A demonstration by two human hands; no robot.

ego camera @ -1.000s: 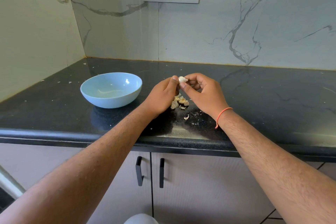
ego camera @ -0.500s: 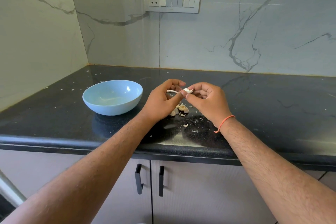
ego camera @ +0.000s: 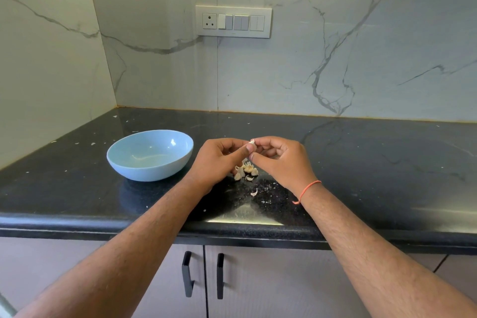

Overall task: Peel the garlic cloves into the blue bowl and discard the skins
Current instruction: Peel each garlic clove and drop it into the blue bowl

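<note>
1. Pinching a single garlic clove (ego camera: 252, 142) between them, the left hand (ego camera: 219, 160) and right hand (ego camera: 277, 160) meet above the black countertop (ego camera: 387, 162), fingers curled inward, thumbs and forefingers closed on the clove.
2. Only a small white tip of the clove shows above the fingertips; whether skin is still on it is hard to tell, as the fingers hide most of it.
3. Directly below the hands, a small heap of garlic cloves (ego camera: 245, 171) with papery skins lies on the countertop, partly hidden by the left hand.
4. A loose skin flake (ego camera: 254, 192) lies apart from the heap, nearer the counter's front edge, among fine pale crumbs.
5. The blue bowl (ego camera: 151, 153) stands upright to the left of the left hand, near it but not touching; its inside looks bare of cloves.
6. An orange thread bracelet (ego camera: 308, 188) circles the right wrist.
7. Behind the counter rises a marble-patterned wall with a switch panel (ego camera: 233, 21) holding a socket and several switches.
8. Under the counter's edge are cabinet doors with two black handles (ego camera: 187, 275) side by side.
</note>
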